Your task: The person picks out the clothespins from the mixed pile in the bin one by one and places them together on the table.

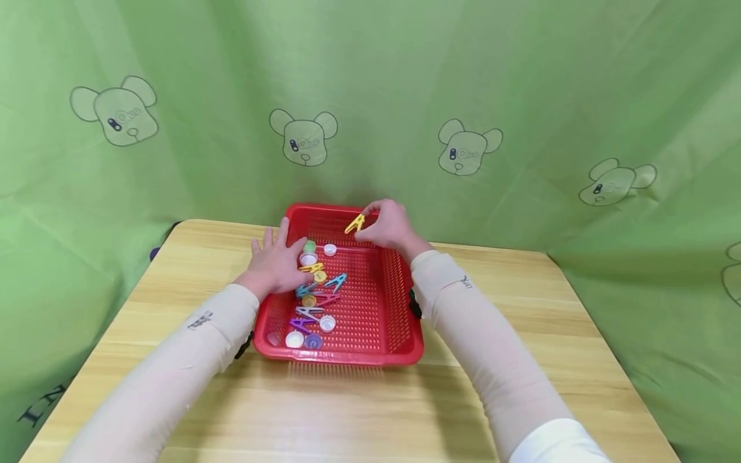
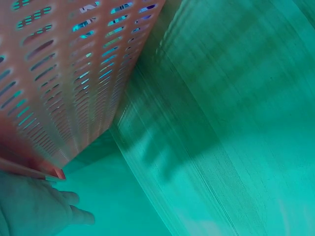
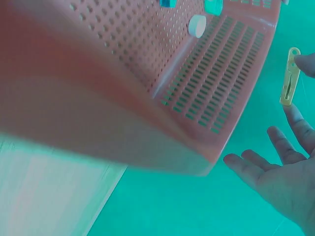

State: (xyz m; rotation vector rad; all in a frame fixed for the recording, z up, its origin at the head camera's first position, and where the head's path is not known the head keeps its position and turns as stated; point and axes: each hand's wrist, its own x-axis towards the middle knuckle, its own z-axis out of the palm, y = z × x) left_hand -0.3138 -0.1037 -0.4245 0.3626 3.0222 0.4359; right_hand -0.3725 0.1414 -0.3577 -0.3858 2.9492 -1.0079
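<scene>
In the head view, my right hand (image 1: 391, 226) pinches a yellow clothespin (image 1: 356, 223) between thumb and fingertip, above the far right part of the red basket (image 1: 405, 358). The right wrist view shows this clothespin (image 3: 290, 78) upright, its ends between thumb and finger, the other fingers spread. My left hand (image 1: 276, 267) lies over the basket's left rim with fingers extended and thumb towards the caps. Beside it are a green cap (image 1: 311, 245), a white cap (image 1: 329, 249), another yellow clothespin (image 1: 313, 267) and a yellow cap (image 1: 320, 276). In the left wrist view, the basket's slotted wall hides most contents.
Lower in the basket lie a blue clothespin (image 1: 338, 281), a pink clothespin (image 1: 329, 298), a purple clothespin (image 1: 300, 325), a purple cap (image 1: 313, 341) and several white pieces. The wooden table (image 1: 509, 308) bears the basket. A green curtain (image 1: 382, 83) hangs right behind.
</scene>
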